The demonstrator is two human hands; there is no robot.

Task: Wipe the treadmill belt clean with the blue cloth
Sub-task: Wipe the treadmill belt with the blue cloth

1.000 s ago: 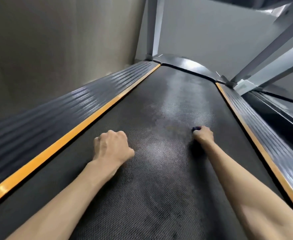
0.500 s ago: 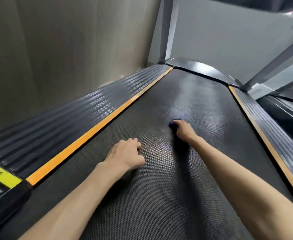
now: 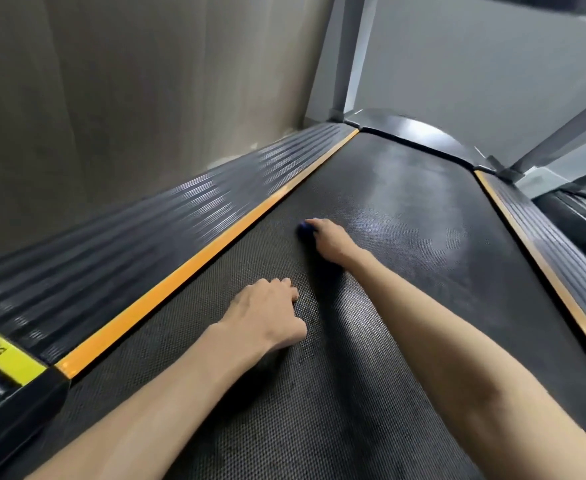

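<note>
Head view. The right hand (image 3: 333,242) has swept across the belt (image 3: 353,393) from the right half toward the left. It is now left of the middle and not far from the orange strip (image 3: 194,268). It is clenched on the cloth (image 3: 306,230), and only a small blue wad shows past the fingertips, pressed to the belt. The left hand (image 3: 267,310) has kept its post nearer the body, a little more to the left than it was. Its fingers are curled under, it holds nothing, and it rests on the belt as a prop.

I judge this to be a sideways wiping stroke near its left end. The next pass would probably run back to the right or reach further up. A pale sheen (image 3: 405,202) lies on the belt ahead and to the right of the cloth. I cannot tell whether it is damp, dust or glare. The wiping looks underway, not finished.

The belt is dark with a fine woven grain, which may drag on the cloth. A ribbed rail (image 3: 146,223) flanks it outside the orange strip, and a second rail (image 3: 548,237) runs along the right. A yellow warning label (image 3: 4,355) sits at the near left corner. At the far end are a glossy black cover (image 3: 412,129) and a grey upright (image 3: 347,53). A plain wall (image 3: 111,81) stands close on the left.
</note>
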